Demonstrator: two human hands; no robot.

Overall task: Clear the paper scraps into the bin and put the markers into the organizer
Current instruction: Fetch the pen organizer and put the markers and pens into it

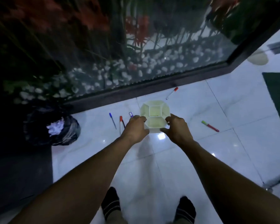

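Observation:
A pale, many-sided organizer [154, 109] with several empty compartments stands on the white tiled floor. My left hand [135, 127] grips its left side and my right hand [176, 128] grips its right side. A blue pen [112, 120] and a red-capped marker [120, 124] lie left of my left hand, and a purple-capped marker [130, 114] pokes out above its knuckles. Another red-capped marker [172, 93] lies beyond the organizer near the dark ledge. A green-and-red marker [210, 126] lies to the right. The black bin bag [66, 131] at the left holds crumpled white paper [55, 127].
A dark ledge [136, 92] with a glass panel, white pebbles and plants behind it runs across the far side. A dark mat [278, 97] lies at the right and a dark patch of floor at the left. My socked feet [111, 202] stand near the bottom.

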